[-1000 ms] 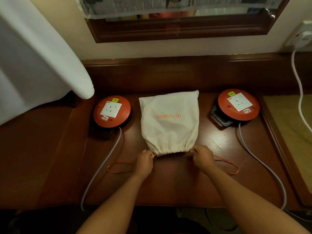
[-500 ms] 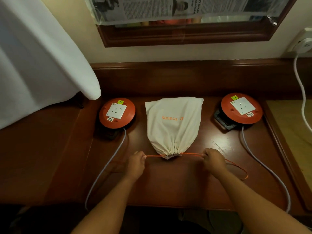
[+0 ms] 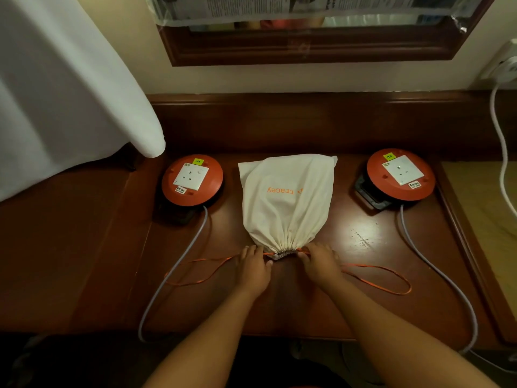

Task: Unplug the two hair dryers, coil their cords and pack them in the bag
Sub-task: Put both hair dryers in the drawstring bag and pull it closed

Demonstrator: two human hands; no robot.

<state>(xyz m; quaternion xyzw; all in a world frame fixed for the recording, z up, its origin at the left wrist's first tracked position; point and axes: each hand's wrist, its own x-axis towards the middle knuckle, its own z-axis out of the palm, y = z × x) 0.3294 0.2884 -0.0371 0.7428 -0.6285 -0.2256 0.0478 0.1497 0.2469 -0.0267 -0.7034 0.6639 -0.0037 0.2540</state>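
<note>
Two hands (image 3: 253,268) (image 3: 321,264) grip drawstring (image 3: 377,278), bag (image 3: 288,203) lengthwise, cinched mouth toward person

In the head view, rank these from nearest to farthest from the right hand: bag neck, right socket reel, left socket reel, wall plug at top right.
From the right hand:
1. Bag neck, touching it, just to its left.
2. Right socket reel, behind and to the right.
3. Left socket reel, across the bag, back left.
4. Wall plug, up on the wall, far right.
</note>
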